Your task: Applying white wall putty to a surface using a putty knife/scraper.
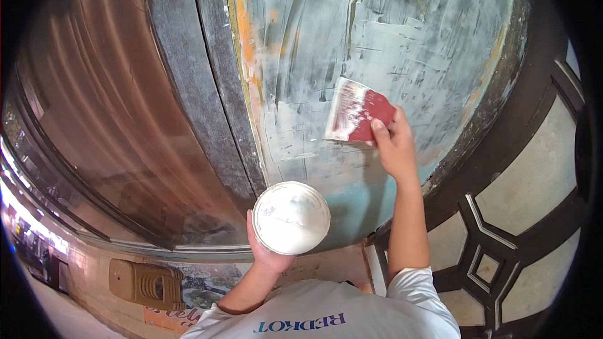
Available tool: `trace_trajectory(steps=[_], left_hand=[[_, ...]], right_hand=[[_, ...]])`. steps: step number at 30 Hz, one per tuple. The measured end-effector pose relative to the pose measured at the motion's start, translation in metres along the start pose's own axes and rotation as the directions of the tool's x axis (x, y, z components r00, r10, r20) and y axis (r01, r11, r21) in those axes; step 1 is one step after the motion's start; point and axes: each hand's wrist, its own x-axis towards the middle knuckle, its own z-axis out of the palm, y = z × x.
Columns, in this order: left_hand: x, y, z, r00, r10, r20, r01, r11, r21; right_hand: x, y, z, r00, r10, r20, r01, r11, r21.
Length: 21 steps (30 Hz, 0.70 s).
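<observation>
My right hand grips a red putty spreader, thumb on its face. White paste is smeared along the spreader's wide left edge. It is held up in front of a wall panel coated in streaky white and grey filler; whether its edge touches the wall I cannot tell. Lower and to the left, my left hand holds a round white tub from beneath and the side. White paste shows in the tub's open top.
A dark wooden frame borders the panel on the left, beside a window with brown curtains. On the right stands a dark door with pale inset panels. Stacked brown plastic chairs stand at the lower left.
</observation>
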Motion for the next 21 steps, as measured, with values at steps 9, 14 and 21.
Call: trace_trajectory(steps=[9,14,21], left_hand=[[0.011,-0.027,0.018,0.998,-0.051,0.046,0.054,0.997,-0.056],[0.02,-0.054,0.034,0.993,-0.059,0.105,0.053,0.997,0.058],[0.035,-0.075,0.043,0.988,-0.034,0.153,0.048,0.995,-0.089]], right_hand=[[-0.043,-0.03,-0.012,0.885,-0.051,0.463,0.179,0.955,-0.236],[-0.038,-0.049,0.01,0.597,0.009,0.802,0.513,0.764,-0.391],[-0.023,-0.047,-0.017,0.484,0.07,0.872,0.501,0.795,-0.342]])
